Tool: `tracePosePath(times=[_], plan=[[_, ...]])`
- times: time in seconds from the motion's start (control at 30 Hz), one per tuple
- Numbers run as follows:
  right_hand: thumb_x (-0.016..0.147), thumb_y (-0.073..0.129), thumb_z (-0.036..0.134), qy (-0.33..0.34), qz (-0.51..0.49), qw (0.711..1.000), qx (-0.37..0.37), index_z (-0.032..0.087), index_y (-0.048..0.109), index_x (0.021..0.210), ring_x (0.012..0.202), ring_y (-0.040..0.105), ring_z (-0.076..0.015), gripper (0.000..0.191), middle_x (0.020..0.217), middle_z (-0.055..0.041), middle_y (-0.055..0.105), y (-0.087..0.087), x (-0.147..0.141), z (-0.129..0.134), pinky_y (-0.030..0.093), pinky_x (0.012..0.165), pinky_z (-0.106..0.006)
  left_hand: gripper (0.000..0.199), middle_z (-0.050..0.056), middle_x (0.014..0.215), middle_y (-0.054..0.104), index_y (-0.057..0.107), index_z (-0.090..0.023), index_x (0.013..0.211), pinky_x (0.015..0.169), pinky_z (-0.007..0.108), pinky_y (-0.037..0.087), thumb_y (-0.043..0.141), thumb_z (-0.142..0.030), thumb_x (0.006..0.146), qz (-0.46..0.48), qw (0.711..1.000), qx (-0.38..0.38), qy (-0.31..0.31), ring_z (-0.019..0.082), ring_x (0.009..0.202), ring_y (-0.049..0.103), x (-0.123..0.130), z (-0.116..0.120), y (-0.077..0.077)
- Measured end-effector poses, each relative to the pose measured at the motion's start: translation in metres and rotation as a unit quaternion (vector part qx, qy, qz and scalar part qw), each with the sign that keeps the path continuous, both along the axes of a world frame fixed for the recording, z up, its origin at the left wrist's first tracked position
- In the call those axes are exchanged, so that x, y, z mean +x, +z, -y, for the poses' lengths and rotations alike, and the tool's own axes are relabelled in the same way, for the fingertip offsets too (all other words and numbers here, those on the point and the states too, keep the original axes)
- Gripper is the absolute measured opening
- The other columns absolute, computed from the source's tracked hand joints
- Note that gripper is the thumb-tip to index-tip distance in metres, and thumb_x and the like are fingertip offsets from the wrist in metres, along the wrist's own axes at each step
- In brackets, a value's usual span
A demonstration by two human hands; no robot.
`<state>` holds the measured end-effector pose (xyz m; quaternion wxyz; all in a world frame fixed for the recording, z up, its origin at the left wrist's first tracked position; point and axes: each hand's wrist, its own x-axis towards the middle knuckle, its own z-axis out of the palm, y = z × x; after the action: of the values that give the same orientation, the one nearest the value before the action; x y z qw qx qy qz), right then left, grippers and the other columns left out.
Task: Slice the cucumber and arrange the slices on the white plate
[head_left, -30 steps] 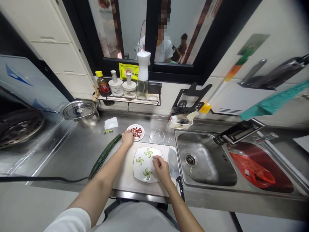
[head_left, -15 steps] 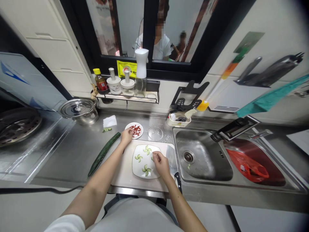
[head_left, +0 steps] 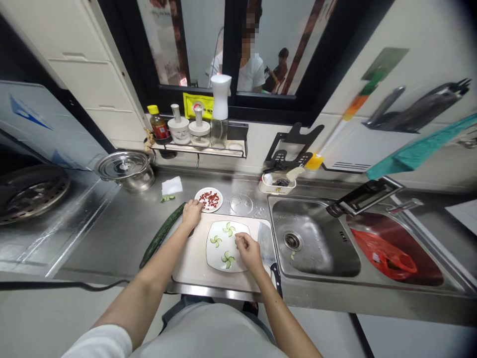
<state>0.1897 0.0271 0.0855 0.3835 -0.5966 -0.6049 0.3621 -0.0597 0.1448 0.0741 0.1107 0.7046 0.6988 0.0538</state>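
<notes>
My left hand (head_left: 192,214) is palm down beside the left rim of a small white plate (head_left: 220,207), its fingers slightly bent and apart. Small red pieces, like goji berries (head_left: 209,199), lie on that plate. My right hand (head_left: 249,249) is over the right side of a squarish white plate (head_left: 213,258), thumb and fingertips pinched together; what they hold is too small to make out. Thin cucumber slices (head_left: 227,259) form several pinwheel shapes on this plate, which stands on a pale cutting board (head_left: 186,273). A whole cucumber (head_left: 162,233) lies left of the board.
A cleaver (head_left: 266,243) with a black handle lies on the board's right edge. Beyond it is a double sink (head_left: 316,248) with a red plastic bag (head_left: 383,256). A lidded pot (head_left: 126,171) stands back left; a condiment rack (head_left: 201,149) hangs below the window.
My left hand has drawn back from the red pieces to the small plate's left edge, its fingers no longer pinched over them. My right hand stays pinched above the large plate.
</notes>
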Motion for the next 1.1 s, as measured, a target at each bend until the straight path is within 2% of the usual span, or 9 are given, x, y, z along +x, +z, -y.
tracePosePath(times=[0.2,0.43,0.57,0.63,0.7,0.83,1.0,1.1], plan=[[0.083,0.049,0.043,0.008,-0.009,1.0,-0.01,0.019,0.067,0.088,0.056,0.051,-0.0137,0.03,0.061,0.0003,0.059,0.002,-0.002,0.002,0.039,0.053,-0.023,0.033,0.013,0.106,0.06,0.068,-0.022,0.1,0.087,0.037,0.035,0.037,-0.024,0.092,-0.039,0.998,0.02,0.041,0.027,0.105,0.047,-0.014,0.002,-0.003],[0.083,0.049,0.043,0.021,-0.023,0.999,-0.012,0.018,0.067,0.087,0.057,0.053,-0.0139,0.031,0.064,-0.0005,0.062,0.0,-0.001,0.005,0.04,0.054,-0.024,0.031,0.013,0.104,0.062,0.069,-0.021,0.097,0.087,0.036,0.035,0.039,-0.025,0.092,-0.007,0.999,0.018,0.031,0.026,0.104,0.049,-0.005,0.005,-0.005],[0.083,0.051,0.046,0.018,-0.031,0.999,-0.004,0.018,0.067,0.086,0.06,0.054,-0.0143,0.033,0.066,-0.0011,0.062,-0.003,0.002,0.007,0.042,0.055,-0.023,0.027,0.011,0.104,0.064,0.07,-0.022,0.095,0.092,0.036,0.036,0.043,-0.027,0.091,0.04,0.998,0.034,0.016,0.025,0.106,0.05,0.004,0.005,-0.01],[0.083,0.051,0.047,0.016,-0.035,0.999,-0.005,0.018,0.067,0.085,0.058,0.053,-0.0137,0.033,0.064,-0.0006,0.061,-0.004,0.004,0.008,0.042,0.054,-0.023,0.023,0.009,0.105,0.065,0.07,-0.022,0.094,0.093,0.034,0.037,0.048,-0.027,0.088,0.097,0.993,0.046,0.038,0.023,0.106,0.052,0.008,0.004,-0.013],[0.083,0.051,0.046,0.017,-0.037,0.999,-0.009,0.017,0.066,0.084,0.057,0.052,-0.0131,0.033,0.062,-0.0001,0.059,-0.005,0.004,0.008,0.041,0.054,-0.023,0.02,0.007,0.103,0.068,0.07,-0.021,0.093,0.092,0.032,0.04,0.052,-0.025,0.086,0.186,0.977,0.059,0.084,0.021,0.104,0.056,0.011,0.002,-0.015],[0.083,0.051,0.047,0.014,-0.039,0.999,-0.018,0.017,0.066,0.085,0.06,0.053,-0.0138,0.033,0.064,-0.0009,0.06,-0.005,0.004,0.008,0.042,0.056,-0.023,0.018,0.006,0.091,0.072,0.069,-0.016,0.09,0.084,0.029,0.046,0.058,-0.024,0.079,0.379,0.912,0.069,0.141,0.02,0.092,0.063,0.016,0.001,-0.011],[0.083,0.05,0.044,0.016,-0.02,1.0,-0.013,0.018,0.066,0.086,0.06,0.053,-0.0136,0.031,0.065,-0.0004,0.061,0.002,0.002,-0.003,0.041,0.057,-0.023,0.019,0.009,0.085,0.073,0.069,-0.013,0.081,0.081,0.031,0.048,0.069,-0.027,0.069,0.532,0.83,0.025,0.166,0.019,0.082,0.066,0.022,0.012,0.005],[0.083,0.049,0.042,0.028,0.009,1.0,0.002,0.019,0.066,0.085,0.06,0.053,-0.0132,0.029,0.064,0.0005,0.06,0.011,-0.001,-0.015,0.04,0.056,-0.022,0.028,0.009,0.085,0.074,0.069,-0.013,0.08,0.082,0.032,0.049,0.076,-0.034,0.062,0.582,0.8,-0.008,0.144,0.02,0.081,0.067,0.026,0.022,0.015]])
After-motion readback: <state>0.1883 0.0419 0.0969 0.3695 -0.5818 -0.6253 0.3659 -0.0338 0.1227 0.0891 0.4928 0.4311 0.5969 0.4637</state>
